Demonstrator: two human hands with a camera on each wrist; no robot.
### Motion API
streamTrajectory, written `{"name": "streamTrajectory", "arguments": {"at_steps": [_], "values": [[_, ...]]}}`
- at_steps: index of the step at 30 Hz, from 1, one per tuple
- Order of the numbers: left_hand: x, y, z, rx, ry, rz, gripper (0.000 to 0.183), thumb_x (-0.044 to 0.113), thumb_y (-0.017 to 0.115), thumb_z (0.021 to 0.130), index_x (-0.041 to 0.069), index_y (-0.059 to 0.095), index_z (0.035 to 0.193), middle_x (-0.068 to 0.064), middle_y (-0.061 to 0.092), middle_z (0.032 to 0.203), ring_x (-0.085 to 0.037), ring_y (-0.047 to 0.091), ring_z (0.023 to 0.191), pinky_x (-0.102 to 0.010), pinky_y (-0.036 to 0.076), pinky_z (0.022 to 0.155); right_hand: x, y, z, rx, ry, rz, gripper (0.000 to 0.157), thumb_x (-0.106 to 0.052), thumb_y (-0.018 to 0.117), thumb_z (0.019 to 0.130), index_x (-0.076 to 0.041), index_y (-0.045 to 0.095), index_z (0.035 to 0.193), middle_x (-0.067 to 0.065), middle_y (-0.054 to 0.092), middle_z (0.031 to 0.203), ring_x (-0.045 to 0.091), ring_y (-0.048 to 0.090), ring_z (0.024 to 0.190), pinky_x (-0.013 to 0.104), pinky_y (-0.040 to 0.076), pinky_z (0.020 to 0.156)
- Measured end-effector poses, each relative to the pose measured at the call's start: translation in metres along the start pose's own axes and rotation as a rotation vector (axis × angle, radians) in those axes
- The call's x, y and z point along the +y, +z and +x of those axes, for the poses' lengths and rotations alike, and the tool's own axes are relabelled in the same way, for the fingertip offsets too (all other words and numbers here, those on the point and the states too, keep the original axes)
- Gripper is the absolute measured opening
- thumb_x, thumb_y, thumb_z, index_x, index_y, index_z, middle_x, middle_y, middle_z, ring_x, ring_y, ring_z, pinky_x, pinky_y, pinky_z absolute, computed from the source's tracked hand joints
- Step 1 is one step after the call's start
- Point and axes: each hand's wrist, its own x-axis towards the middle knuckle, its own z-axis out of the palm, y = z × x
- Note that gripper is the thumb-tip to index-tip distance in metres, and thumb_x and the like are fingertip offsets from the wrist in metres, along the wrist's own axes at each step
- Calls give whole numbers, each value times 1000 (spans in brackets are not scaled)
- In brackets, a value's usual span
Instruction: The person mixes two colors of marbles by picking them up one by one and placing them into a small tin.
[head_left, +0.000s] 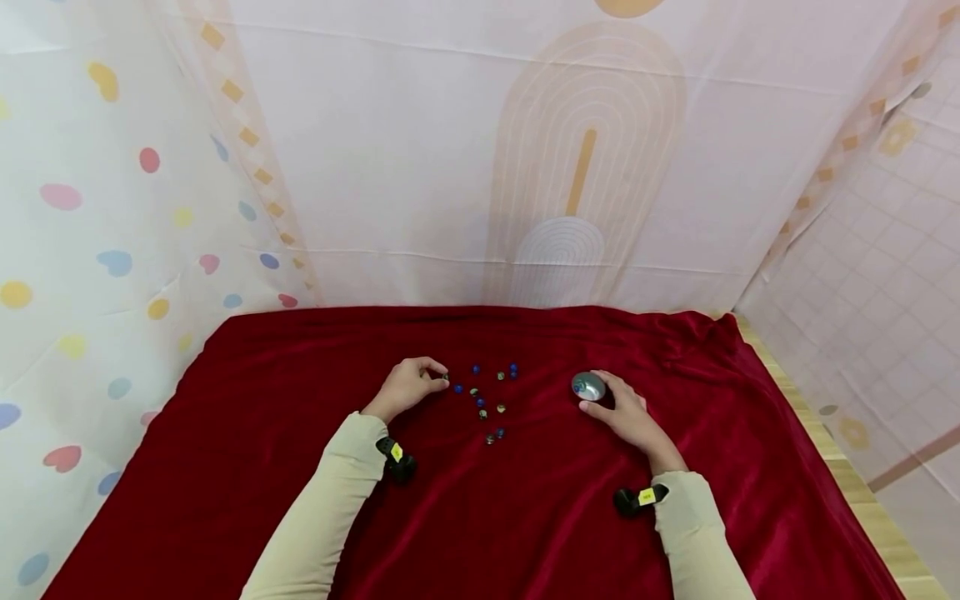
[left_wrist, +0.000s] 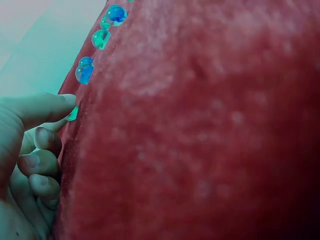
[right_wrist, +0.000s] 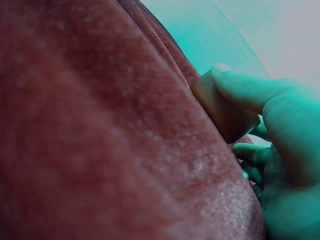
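Note:
Between thumb and fingertip my left hand [head_left: 407, 387] pinches a greenish glass marble [left_wrist: 72, 114] at the cloth, left of the scattered marbles. Blue marbles [left_wrist: 84, 74] and green ones [left_wrist: 101, 39] lie just past the thumb in the left wrist view. Over on the right, my right hand [head_left: 626, 410] grips a small silvery metal cup [head_left: 595, 384] by its side, thumb in front and fingers behind. Its mouth tilts toward the head camera, and at least one marble [head_left: 578, 387] shows inside. The right wrist view shows only the cup's outer wall [right_wrist: 225, 107].
Several blue and greenish marbles [head_left: 481, 402] lie loose on the dark red velvet cloth [head_left: 450, 517] between the hands. A printed curtain [head_left: 390, 167] hangs behind the table. A strip of wooden edge [head_left: 832, 467] shows at the right.

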Motion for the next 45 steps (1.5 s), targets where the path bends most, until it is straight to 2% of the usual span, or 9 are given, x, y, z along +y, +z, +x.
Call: {"name": "streamTrajectory", "arguments": {"at_steps": [13, 25, 33, 40, 45], "values": [[-2, 2, 5, 31, -38, 45, 26, 28, 68, 90, 14, 69, 111, 0, 56, 69, -15, 47, 60, -27, 38, 58, 1, 0, 0, -3, -2, 1, 67, -30, 63, 93, -4, 34, 147, 22, 30, 154, 42, 23, 142, 60, 9, 108], [1, 3, 2, 39, -5, 19, 24, 24, 67, 90, 12, 69, 111, -1, 56, 66, -15, 46, 58, -28, 38, 56, 0, 0, -1, -8, 3, 10, 67, -29, 63, 93, -4, 34, 147, 22, 30, 154, 41, 24, 141, 59, 9, 109], [16, 7, 2, -9, 50, -40, 23, 20, 67, 91, 9, 68, 111, -2, 50, 61, -15, 42, 54, -28, 38, 58, -1, 0, -1, -8, 10, 11, 67, -29, 64, 92, -4, 34, 147, 21, 31, 153, 41, 24, 142, 58, 9, 109], [33, 14, 7, -16, 106, -24, 22, 19, 68, 90, 8, 69, 109, -1, 48, 61, -14, 41, 54, -27, 38, 56, 0, 0, -1, -1, 1, 21, 65, -28, 64, 93, -5, 35, 146, 20, 32, 153, 40, 25, 141, 58, 10, 109], [38, 21, 8, -34, 109, -30, 22, 19, 68, 90, 8, 68, 110, -1, 50, 62, -14, 42, 54, -27, 39, 56, 0, 2, 0, 5, -5, 18, 65, -27, 64, 92, -5, 36, 146, 20, 33, 153, 40, 26, 141, 59, 10, 109]]}}
